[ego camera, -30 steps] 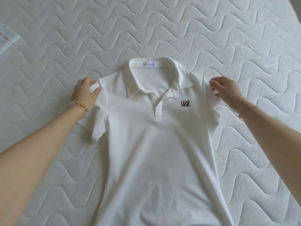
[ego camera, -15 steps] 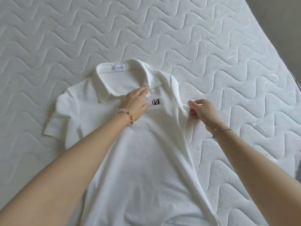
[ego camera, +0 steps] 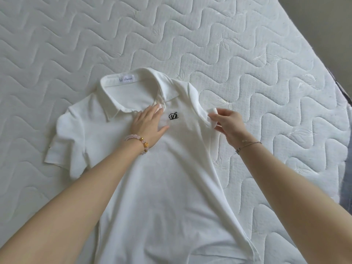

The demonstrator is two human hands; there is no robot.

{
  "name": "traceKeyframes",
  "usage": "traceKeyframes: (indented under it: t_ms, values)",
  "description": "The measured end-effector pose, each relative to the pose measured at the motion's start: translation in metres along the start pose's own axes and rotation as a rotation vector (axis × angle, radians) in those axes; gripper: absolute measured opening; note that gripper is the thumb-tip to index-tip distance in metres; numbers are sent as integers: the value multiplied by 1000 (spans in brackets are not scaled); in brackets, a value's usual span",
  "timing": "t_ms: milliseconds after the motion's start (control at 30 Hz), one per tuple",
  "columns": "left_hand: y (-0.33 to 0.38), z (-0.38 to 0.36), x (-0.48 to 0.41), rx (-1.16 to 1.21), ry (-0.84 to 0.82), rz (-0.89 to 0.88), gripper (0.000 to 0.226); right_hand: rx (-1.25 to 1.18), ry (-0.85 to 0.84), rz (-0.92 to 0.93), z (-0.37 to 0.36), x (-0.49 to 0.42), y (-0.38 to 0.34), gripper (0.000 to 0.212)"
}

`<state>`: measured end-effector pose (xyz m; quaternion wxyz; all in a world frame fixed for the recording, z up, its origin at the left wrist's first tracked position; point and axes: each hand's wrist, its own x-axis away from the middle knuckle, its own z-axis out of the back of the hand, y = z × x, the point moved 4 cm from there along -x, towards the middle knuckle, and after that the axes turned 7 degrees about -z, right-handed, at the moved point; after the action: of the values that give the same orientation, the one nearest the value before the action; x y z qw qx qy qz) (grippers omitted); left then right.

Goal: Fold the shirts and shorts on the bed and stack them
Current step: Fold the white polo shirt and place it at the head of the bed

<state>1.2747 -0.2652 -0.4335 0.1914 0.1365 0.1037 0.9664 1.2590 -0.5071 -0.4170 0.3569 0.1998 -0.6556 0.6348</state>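
Note:
A white polo shirt [ego camera: 158, 187] lies face up on the mattress, collar at the top, with a black embroidered logo on its chest. My left hand [ego camera: 148, 126] rests flat on the chest just below the collar, fingers straight, beside the logo. My right hand [ego camera: 228, 126] pinches the edge of the shirt's right sleeve and holds it lifted, folded in toward the body. The left sleeve lies spread flat. The shirt's hem runs out of view at the bottom.
The white quilted mattress [ego camera: 247, 54] stretches all round the shirt. Its right edge [ego camera: 339, 88] curves down the frame, with grey floor beyond at the top right. A dark blue-grey cloth [ego camera: 347, 191] shows at the right border.
My left hand left the left sleeve and came to lie flat on the chest. My right hand drew the right sleeve inward. The view shifted right.

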Motion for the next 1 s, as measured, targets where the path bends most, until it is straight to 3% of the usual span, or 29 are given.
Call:
traceKeyframes:
  t_ms: [200, 400, 633, 767, 867, 1000]
  values:
    - [1, 2, -1, 3, -46, 9, 65, -83, 217, 291, 33, 8, -25, 13]
    - [8, 1, -1, -7, -14, 30, 66, 72, 259, -20, 52, -7, 31, 20]
    - [24, 6, -10, -4, 80, -98, 55, 109, 106, -3, 43, -10, 7, 36]
    - [47, 22, -42, 14, 148, -184, 47, 128, 69, -5, 38, -12, 9, 31]
    - [60, 35, -80, 38, 122, -175, 49, 81, 84, -11, 37, -13, 16, 36]
    - [60, 33, -128, 62, -70, -102, 46, -39, 55, -32, 35, -11, 24, 35]
